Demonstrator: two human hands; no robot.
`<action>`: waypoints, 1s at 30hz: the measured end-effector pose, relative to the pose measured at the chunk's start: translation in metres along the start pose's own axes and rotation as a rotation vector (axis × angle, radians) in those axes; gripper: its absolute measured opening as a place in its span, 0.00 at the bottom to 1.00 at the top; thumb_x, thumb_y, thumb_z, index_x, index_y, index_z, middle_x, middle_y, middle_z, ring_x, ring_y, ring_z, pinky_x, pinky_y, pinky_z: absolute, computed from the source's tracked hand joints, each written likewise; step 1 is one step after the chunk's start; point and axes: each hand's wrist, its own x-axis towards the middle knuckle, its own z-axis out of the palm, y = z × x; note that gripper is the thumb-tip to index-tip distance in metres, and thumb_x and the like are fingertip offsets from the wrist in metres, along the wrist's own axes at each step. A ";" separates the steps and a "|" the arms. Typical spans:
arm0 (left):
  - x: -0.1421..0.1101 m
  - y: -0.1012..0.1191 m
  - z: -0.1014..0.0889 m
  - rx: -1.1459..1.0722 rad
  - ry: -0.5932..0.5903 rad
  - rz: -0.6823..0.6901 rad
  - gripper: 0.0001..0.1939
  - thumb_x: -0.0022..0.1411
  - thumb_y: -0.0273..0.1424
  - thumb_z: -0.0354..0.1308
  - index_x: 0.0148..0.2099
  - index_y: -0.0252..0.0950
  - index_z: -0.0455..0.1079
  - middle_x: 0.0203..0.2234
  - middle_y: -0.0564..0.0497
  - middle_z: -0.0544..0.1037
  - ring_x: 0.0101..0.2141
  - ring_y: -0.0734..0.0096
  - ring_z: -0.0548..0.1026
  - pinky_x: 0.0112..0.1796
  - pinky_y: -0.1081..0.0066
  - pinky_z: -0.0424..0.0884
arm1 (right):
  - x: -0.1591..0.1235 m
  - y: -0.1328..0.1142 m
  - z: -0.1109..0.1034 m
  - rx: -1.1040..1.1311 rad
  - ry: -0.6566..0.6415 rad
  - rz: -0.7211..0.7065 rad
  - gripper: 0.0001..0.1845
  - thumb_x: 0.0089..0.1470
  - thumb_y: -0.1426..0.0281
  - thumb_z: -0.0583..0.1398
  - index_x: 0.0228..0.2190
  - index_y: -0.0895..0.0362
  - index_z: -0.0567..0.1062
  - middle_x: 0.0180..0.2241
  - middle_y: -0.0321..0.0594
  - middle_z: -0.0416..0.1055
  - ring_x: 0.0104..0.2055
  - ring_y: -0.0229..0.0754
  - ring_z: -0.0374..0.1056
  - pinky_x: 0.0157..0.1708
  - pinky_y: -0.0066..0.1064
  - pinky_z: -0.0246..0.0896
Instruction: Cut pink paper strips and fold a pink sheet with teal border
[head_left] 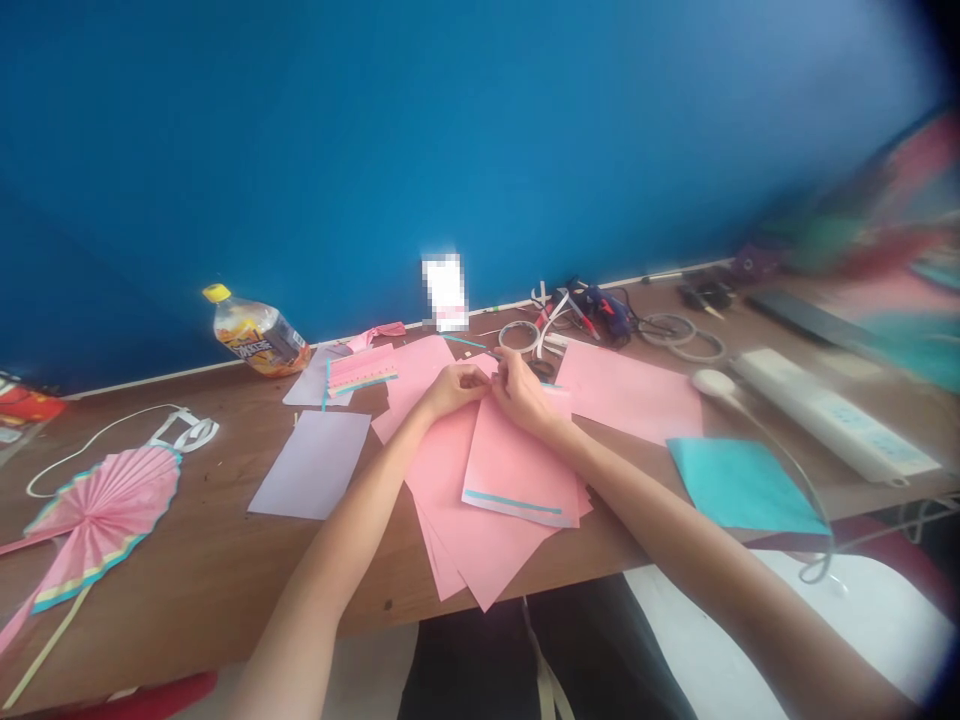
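Observation:
A pink paper sheet (521, 465) with a blue strip along its near edge lies tilted on a loose stack of pink paper (495, 560). Another bit of blue shows at its far edge, partly covered by my right hand. My left hand (459, 388) is closed in a pinch at the sheet's far left corner. My right hand (519, 392) pinches at the same corner, its palm side over the sheet. The fingertips of both hands nearly meet, and whatever small part lies between them is hidden.
Left of the paper are a pleated pink fan (112, 510), lilac sheets (311, 465), a folded pink piece (362, 370) and a drink bottle (259, 335). Tape rolls (517, 336), a glue gun (607, 312), a teal sheet (742, 485) and a power strip (832, 415) lie right.

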 end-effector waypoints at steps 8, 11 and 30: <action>0.000 0.000 -0.001 -0.074 0.040 -0.018 0.15 0.52 0.39 0.65 0.37 0.31 0.74 0.30 0.50 0.76 0.30 0.75 0.72 0.36 0.73 0.68 | 0.002 0.007 -0.014 -0.028 0.061 0.014 0.26 0.52 0.78 0.51 0.54 0.61 0.57 0.32 0.41 0.65 0.37 0.45 0.65 0.42 0.38 0.64; 0.000 -0.001 -0.002 -0.102 0.063 -0.023 0.17 0.53 0.40 0.65 0.38 0.31 0.74 0.31 0.49 0.77 0.32 0.73 0.74 0.37 0.72 0.68 | 0.003 0.005 -0.019 -0.074 0.052 0.009 0.20 0.54 0.78 0.50 0.49 0.59 0.62 0.34 0.43 0.66 0.38 0.46 0.65 0.42 0.38 0.63; -0.001 0.004 -0.002 -0.103 0.028 -0.022 0.17 0.51 0.41 0.65 0.36 0.32 0.74 0.31 0.48 0.77 0.32 0.70 0.72 0.37 0.69 0.66 | 0.004 0.002 -0.015 -0.023 -0.026 0.055 0.07 0.59 0.71 0.51 0.31 0.56 0.68 0.34 0.42 0.69 0.37 0.43 0.64 0.37 0.31 0.57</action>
